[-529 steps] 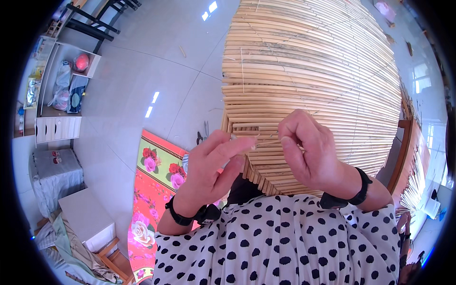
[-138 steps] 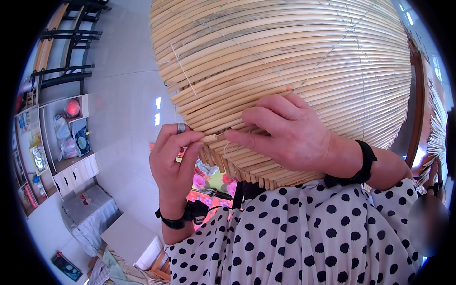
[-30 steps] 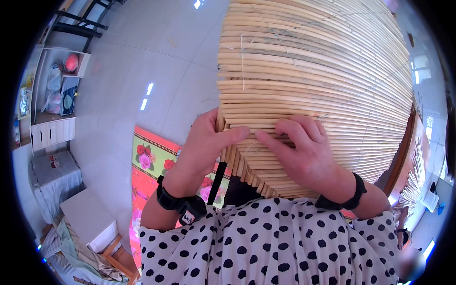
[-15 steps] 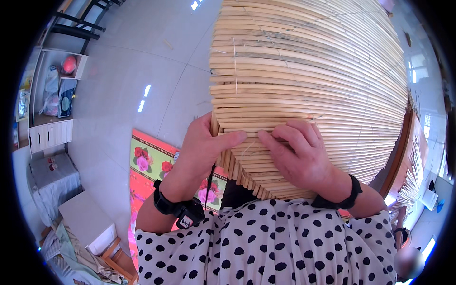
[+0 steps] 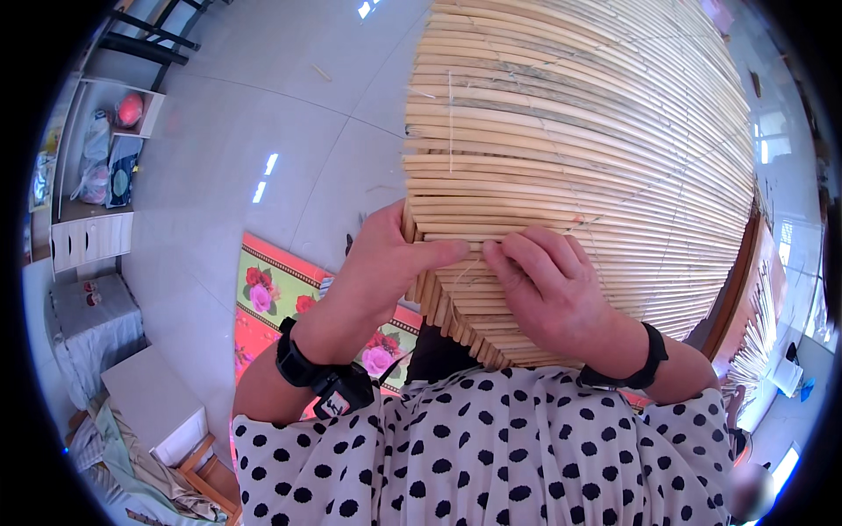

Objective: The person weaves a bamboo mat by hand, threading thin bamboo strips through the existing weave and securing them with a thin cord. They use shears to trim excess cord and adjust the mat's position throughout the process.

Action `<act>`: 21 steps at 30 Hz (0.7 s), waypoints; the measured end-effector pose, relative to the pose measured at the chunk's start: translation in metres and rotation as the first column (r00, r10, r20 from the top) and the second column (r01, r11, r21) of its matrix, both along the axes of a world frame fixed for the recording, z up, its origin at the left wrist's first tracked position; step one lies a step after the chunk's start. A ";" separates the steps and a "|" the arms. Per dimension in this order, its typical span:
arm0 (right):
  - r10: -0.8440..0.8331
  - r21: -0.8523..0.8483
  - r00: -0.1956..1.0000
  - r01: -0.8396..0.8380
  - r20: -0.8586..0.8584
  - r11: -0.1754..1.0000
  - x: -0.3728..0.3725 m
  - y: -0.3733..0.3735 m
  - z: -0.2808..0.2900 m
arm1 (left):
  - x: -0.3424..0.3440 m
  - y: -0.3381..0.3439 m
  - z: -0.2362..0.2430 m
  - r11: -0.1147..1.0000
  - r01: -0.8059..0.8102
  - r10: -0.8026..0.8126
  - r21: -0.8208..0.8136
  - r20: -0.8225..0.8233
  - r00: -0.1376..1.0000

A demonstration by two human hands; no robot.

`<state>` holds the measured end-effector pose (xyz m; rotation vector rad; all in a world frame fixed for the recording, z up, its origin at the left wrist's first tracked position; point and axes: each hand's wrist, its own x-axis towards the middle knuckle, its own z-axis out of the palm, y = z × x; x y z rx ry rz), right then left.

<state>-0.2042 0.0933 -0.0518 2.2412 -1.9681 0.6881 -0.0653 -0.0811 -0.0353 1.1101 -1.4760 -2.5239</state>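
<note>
Two hands, one left hand (image 5: 377, 267) and one right hand (image 5: 554, 285), on a single mat (image 5: 561, 114), its stalks too many to count. Two black wristbands (image 5: 651, 358), one per arm. At left: one floral cloth (image 5: 285, 280), one covered box (image 5: 98, 324), one pale box (image 5: 151, 390); farther left, one red ball (image 5: 129, 110). At right, one stick fan (image 5: 756, 355).

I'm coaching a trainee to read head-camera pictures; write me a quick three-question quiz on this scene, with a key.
1. True or false: the thumb of the left hand lies on top of the stick panel.
2. The right hand rests on: A) the floor; B) the shelf; C) the stick panel.
3. Fill in the colour: the wristbands are ____.

Key: 1 true; 2 C; 3 black.
</note>
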 end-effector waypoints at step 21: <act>-0.065 -0.061 0.996 0.069 0.059 0.996 0.000 -0.005 0.000 | 0.022 -0.022 -0.010 0.978 0.133 -0.103 0.161 -0.183 0.978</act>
